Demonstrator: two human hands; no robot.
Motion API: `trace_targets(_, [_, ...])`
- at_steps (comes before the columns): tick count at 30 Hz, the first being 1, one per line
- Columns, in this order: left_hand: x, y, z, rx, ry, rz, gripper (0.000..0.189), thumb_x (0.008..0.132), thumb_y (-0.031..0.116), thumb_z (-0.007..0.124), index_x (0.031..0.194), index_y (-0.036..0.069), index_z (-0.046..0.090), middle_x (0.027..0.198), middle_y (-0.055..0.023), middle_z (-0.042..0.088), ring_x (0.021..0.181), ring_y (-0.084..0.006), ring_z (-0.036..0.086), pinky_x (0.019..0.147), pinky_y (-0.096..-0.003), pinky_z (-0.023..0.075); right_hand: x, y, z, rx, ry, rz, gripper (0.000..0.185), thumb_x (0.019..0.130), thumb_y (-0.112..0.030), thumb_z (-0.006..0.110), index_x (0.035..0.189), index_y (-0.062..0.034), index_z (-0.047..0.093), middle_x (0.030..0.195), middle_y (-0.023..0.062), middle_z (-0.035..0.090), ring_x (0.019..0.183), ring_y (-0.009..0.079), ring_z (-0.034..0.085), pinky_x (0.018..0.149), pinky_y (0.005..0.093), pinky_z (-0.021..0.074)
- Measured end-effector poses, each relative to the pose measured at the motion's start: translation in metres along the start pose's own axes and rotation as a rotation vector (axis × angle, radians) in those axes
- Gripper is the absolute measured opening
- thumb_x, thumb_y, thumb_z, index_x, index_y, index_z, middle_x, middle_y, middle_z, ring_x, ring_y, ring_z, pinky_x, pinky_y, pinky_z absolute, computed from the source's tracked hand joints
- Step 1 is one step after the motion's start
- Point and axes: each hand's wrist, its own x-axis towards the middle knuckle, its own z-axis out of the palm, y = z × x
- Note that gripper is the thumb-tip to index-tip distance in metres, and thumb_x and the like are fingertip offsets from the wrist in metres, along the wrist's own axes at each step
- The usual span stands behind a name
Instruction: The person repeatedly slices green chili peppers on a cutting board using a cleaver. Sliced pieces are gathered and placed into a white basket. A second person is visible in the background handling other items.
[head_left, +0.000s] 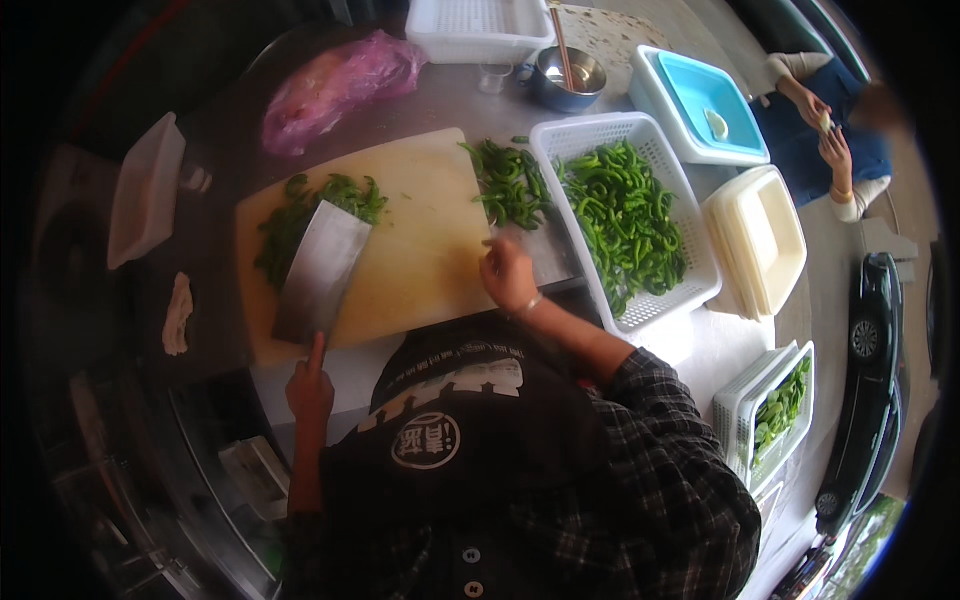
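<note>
My left hand (309, 390) grips the handle end of a cleaver (326, 262), its index finger stretched toward the blade. The broad blade lies over a pile of cut green chili peppers (341, 193) on the left part of a pale cutting board (427, 217). At the board's right edge, my right hand (511, 274) has its fingers curled; whether anything is between them is unclear. Just beyond it, a small heap of whole green peppers (511, 180) lies between the board and a white plastic basket (709, 277). More whole green peppers (626, 214) fill much of that basket.
Behind the board lie a pink plastic bag (330, 90) and a metal bowl (570, 97) with chopsticks. White and blue basins (705, 97) and stacked cream trays (757, 240) stand right. Leafy greens (784, 409) sit in a basket. Another person (821, 135) works across, far right.
</note>
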Motion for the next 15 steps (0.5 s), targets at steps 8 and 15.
trace_targets(8, [0.007, 0.064, -0.032, -0.35, -0.007, 0.034, 0.075, 0.075, -0.002, 0.055, 0.142, 0.031, 0.048, 0.079, -0.0127, 0.057, 0.066, -0.0356, 0.058, 0.06, -0.0455, 0.0477, 0.181, 0.009, 0.009, -0.653, -0.128, 0.021, 0.042, 0.079, -0.017, 0.061, 0.12, -0.0149, 0.06, 0.121, 0.0159, 0.053, 0.115, 0.0436, 0.046, 0.095, 0.0507, 0.0448])
trace_targets(15, [0.038, 0.087, -0.02, -0.347, -0.099, -0.023, 0.074, 0.076, 0.001, 0.053, 0.14, 0.037, 0.048, 0.093, -0.0168, 0.064, 0.073, -0.0384, 0.062, 0.065, -0.0479, 0.0497, 0.233, 0.028, 0.019, -0.869, -0.635, 0.277, 0.057, 0.078, -0.045, 0.066, 0.129, -0.0202, 0.058, 0.139, 0.0153, 0.043, 0.132, 0.0456, 0.031, 0.107, 0.0599, 0.0308])
